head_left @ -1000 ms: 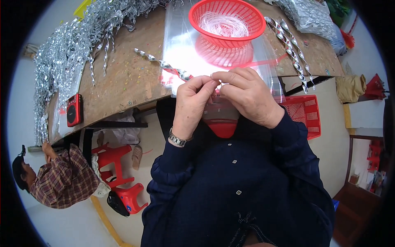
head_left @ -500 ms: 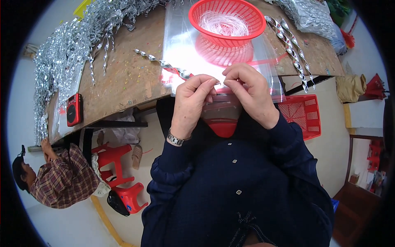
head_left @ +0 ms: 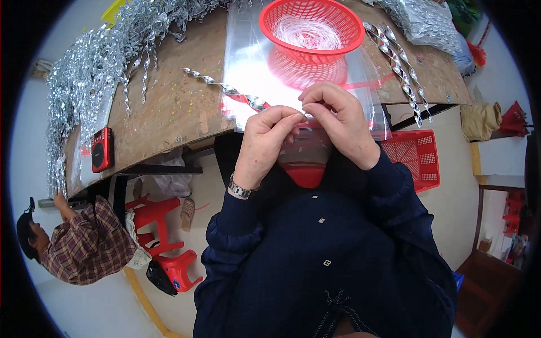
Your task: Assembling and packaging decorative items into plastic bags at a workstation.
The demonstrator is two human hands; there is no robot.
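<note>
Above the near table edge, my left hand (head_left: 264, 138) and my right hand (head_left: 341, 121) meet with thumbs and forefingers pinched, their tips almost touching. A twisted silver foil strip (head_left: 228, 90) lies slantwise on the table and runs in behind my left fingers, which appear to pinch its end. What my right fingertips grip is too small to make out. Beneath and beyond my hands lies clear plastic sheeting (head_left: 242, 56), shiny with glare. On it stands a red plastic basket (head_left: 352, 45) with a tangle of fine whitish thread (head_left: 307, 32) inside.
Silver tinsel (head_left: 84, 73) hangs over the table's left side, near a red radio (head_left: 102, 150). More twisted foil strips (head_left: 394, 59) overhang the right edge, above a red crate (head_left: 420, 158). A person in a plaid shirt (head_left: 90, 248) is at the left, by red stools (head_left: 155, 222).
My two hands have come closer together, the left shifting slightly right and the right slightly left. The foil strip's near end has been drawn a little to the right.
</note>
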